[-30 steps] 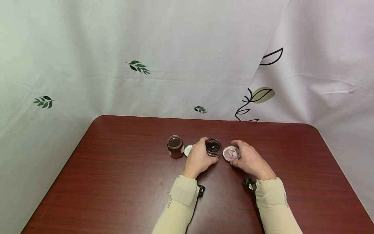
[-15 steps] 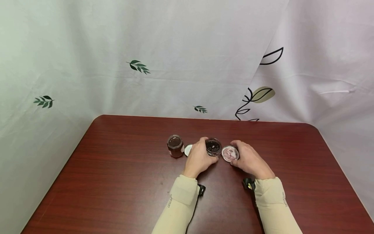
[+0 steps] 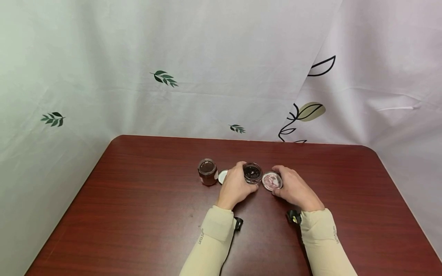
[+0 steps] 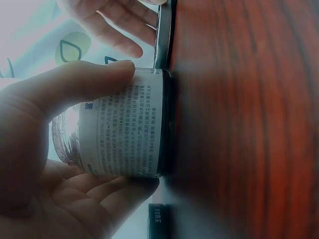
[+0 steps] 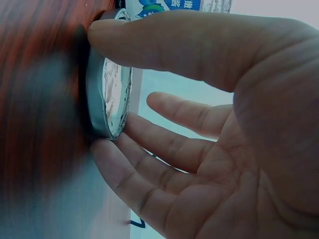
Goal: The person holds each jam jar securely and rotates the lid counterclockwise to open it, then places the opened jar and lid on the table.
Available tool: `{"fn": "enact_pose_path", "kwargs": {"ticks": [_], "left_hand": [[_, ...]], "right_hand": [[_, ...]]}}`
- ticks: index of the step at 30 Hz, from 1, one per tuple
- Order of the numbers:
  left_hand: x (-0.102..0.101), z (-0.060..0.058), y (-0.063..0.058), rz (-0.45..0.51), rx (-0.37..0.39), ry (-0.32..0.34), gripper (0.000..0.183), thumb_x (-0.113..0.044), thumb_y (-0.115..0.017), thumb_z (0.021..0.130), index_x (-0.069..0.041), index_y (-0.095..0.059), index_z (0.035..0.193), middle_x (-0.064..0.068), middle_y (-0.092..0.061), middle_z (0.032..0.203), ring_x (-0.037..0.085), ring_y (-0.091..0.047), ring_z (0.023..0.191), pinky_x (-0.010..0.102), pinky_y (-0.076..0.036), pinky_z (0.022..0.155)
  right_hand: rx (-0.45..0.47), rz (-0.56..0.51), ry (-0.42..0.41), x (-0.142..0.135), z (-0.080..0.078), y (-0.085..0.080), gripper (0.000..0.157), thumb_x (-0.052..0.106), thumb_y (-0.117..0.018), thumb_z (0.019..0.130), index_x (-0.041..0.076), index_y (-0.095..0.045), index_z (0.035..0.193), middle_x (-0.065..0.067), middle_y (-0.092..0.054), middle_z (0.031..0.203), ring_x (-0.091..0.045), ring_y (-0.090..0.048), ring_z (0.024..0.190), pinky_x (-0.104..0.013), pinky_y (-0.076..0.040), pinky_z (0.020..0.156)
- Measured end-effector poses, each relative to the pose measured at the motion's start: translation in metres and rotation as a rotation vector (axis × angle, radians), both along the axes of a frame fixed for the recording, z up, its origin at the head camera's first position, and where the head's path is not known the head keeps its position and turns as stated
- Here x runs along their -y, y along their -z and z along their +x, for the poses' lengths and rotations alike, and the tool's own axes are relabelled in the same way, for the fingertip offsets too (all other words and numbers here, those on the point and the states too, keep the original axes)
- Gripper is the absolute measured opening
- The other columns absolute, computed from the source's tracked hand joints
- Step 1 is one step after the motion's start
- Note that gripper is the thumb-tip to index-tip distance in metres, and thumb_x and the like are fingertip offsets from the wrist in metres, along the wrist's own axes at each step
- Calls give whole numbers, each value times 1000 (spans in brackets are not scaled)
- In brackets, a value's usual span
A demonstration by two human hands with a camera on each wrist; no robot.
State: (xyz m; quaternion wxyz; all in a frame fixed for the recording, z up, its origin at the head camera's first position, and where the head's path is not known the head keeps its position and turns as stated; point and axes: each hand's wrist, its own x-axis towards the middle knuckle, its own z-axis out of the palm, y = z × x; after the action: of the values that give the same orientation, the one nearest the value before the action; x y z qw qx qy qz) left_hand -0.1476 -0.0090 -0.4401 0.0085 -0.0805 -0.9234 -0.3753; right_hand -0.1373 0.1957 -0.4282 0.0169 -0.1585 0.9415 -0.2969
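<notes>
My left hand (image 3: pixel 235 187) grips an open glass jar (image 3: pixel 253 173) of dark jam, which stands upright on the table. Its printed paper label (image 4: pixel 124 129) faces the left wrist camera, with the thumb on one side and fingers on the other. Just right of that jar lies a round metal lid (image 3: pixel 272 181), its pink-smeared inner side up. The right hand (image 3: pixel 297 188) holds this lid by its rim between thumb (image 5: pixel 164 42) and fingertips. To the left, a second uncovered jar (image 3: pixel 208 173) holds reddish-brown jam. A white lid (image 3: pixel 222 176) is partly hidden behind my left hand.
All of it sits toward the far side of a reddish-brown wooden table (image 3: pixel 138 214) with rounded corners. Behind the table hangs a pale curtain (image 3: pixel 207 57) with leaf prints. Straps with small dark devices are on both wrists.
Between the first frame and the second, the right hand slid the metal lid slightly left, closer to the gripped jar. Since then both hands have stayed about the same.
</notes>
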Motion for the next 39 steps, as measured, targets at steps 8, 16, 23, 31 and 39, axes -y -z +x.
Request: {"fn": "enact_pose_path", "kwargs": {"ticks": [8, 16, 23, 31, 39], "left_hand": [[0, 0, 0, 5, 8, -2, 75, -22, -90, 70, -2, -55, 133, 13, -69, 116, 26, -66, 107, 38, -51, 93], [1, 1, -1, 15, 27, 4, 77, -21, -91, 69, -2, -53, 134, 12, -69, 118, 26, -65, 109, 38, -51, 94], [1, 0, -2, 8, 36, 24, 86, -19, -94, 67, -1, -50, 139, 12, -65, 125, 27, -62, 116, 38, -48, 100], [3, 1, -10, -8, 34, 31, 93, -18, -94, 66, -1, -47, 144, 13, -57, 139, 28, -56, 127, 39, -42, 107], [6, 3, -19, -11, 17, 30, 92, -19, -93, 68, -2, -46, 145, 15, -56, 141, 29, -56, 127, 39, -43, 106]], "right_hand": [[-3, -1, -5, 1, 0, 0, 66, -1, -80, 69, -9, -54, 128, -25, -63, 120, -39, -59, 111, -52, -45, 96], [16, 5, 2, 1, 0, -1, 67, 2, -81, 70, -8, -54, 130, -24, -63, 120, -38, -58, 110, -52, -46, 94], [14, 6, 1, 1, 1, 0, 67, 3, -82, 70, -8, -54, 130, -23, -62, 120, -38, -58, 109, -51, -46, 93], [17, 15, 4, 0, 1, 0, 66, 6, -80, 74, -8, -52, 132, -25, -61, 122, -40, -55, 114, -53, -43, 97], [28, 24, 3, -1, 2, 0, 61, 9, -75, 79, -8, -52, 133, -25, -59, 125, -41, -53, 119, -53, -42, 100]]}}
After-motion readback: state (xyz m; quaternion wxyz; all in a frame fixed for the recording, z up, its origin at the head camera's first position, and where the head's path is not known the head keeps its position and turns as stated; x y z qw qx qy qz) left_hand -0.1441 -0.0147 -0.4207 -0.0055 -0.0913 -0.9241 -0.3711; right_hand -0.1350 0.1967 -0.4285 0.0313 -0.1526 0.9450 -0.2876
